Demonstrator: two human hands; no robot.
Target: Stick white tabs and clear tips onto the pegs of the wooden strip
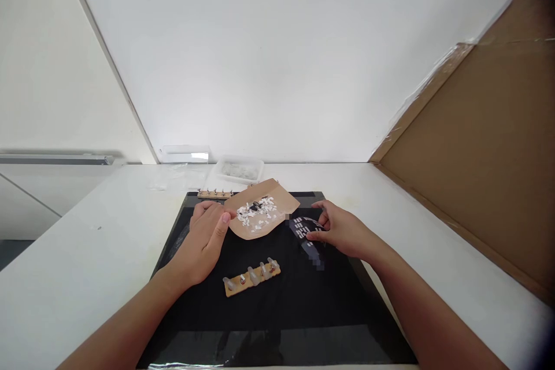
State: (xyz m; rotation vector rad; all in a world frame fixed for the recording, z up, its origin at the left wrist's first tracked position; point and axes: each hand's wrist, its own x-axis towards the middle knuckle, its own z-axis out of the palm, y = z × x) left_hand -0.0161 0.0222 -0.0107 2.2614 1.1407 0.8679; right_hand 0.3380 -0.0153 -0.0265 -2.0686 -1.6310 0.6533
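Note:
My right hand (340, 228) pinches a dark sheet (310, 248) at its right edge, thumb in front. Rows of small white rectangular stickers (301, 228) cover its upper part. My left hand (206, 240) rests at the left edge of a brown paper tray (247, 233), thumb raised and a fingertip touching the paper. Many white scraps (262, 208) and some dark bits lie on that paper. Nearer to me, a wooden strip (240, 287) lies slanted, bearing a row of upright translucent nail tips (253, 276).
A black mat (277, 324) lies under both hands on the white table (56, 277). Behind it are another strip with small metal pegs (215, 194), a translucent plastic box (240, 169) and clear plastic packaging (184, 156). A cardboard panel (485, 167) stands at right.

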